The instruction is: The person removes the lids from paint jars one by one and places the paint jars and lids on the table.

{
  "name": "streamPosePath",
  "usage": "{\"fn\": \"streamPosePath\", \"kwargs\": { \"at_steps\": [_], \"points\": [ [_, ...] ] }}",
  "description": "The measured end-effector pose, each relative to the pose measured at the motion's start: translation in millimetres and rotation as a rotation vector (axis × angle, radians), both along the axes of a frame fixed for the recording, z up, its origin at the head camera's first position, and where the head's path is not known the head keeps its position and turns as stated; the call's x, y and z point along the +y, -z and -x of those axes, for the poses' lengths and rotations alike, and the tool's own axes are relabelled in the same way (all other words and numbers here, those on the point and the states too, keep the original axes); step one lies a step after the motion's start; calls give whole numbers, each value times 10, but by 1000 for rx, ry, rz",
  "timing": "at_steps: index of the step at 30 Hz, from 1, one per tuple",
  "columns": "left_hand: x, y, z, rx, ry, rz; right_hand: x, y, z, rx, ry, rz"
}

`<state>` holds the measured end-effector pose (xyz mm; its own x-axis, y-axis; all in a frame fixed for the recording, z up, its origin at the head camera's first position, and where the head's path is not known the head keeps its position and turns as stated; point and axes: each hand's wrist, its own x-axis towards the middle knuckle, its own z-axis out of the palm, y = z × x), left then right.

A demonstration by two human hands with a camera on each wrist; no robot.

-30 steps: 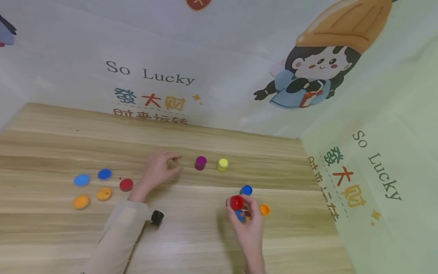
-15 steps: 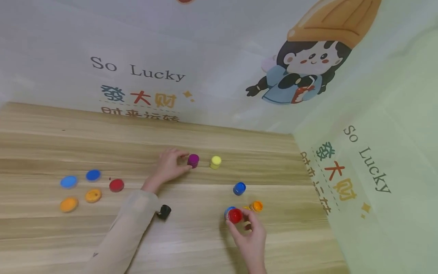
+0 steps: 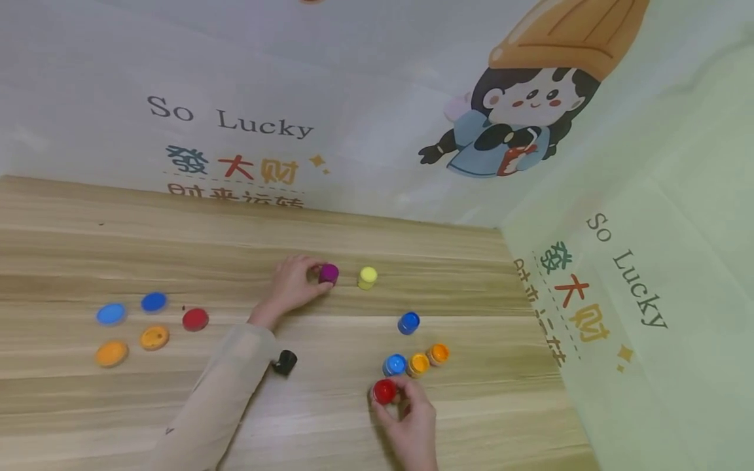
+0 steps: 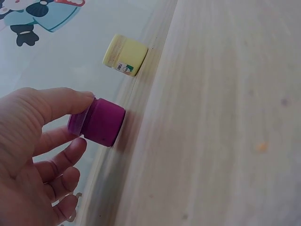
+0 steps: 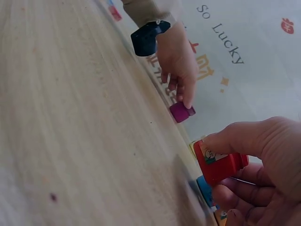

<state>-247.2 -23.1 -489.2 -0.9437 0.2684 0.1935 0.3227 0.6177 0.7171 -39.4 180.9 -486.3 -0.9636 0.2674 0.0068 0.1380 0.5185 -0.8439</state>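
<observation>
At the back of the table, my left hand [image 3: 291,284] pinches a small purple paint jar [image 3: 329,275] between thumb and fingers. The left wrist view shows the thumb at the lid end of this jar [image 4: 101,121], its base at the wood. A capped yellow paint jar [image 3: 368,278] stands just to its right. Nearer the front, my right hand [image 3: 409,418] holds an uncapped red paint jar [image 3: 385,392], red paint showing in its mouth. Thumb and fingers grip its sides in the right wrist view, and its label [image 5: 210,154] faces the camera.
Uncapped jars stand beyond the right hand: light blue [image 3: 395,365], yellow-orange [image 3: 419,364], orange [image 3: 438,354] and dark blue [image 3: 409,322]. Several loose lids, including a red lid [image 3: 195,319], lie at left. A printed cloth [image 3: 365,131] rises behind the table.
My left hand has reached right and taken hold of the purple jar. The right hand has brought the red jar toward the front, uncovering the light blue and yellow-orange jars. The head view has shifted.
</observation>
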Motion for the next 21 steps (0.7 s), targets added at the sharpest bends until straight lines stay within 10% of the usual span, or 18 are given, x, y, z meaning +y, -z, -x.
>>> {"fn": "streamPosePath", "kwargs": {
  "at_steps": [21],
  "points": [
    [-5, -25, 42, -7, 2, -24, 8, 68, 30, -103, -21, -25]
  ]
}}
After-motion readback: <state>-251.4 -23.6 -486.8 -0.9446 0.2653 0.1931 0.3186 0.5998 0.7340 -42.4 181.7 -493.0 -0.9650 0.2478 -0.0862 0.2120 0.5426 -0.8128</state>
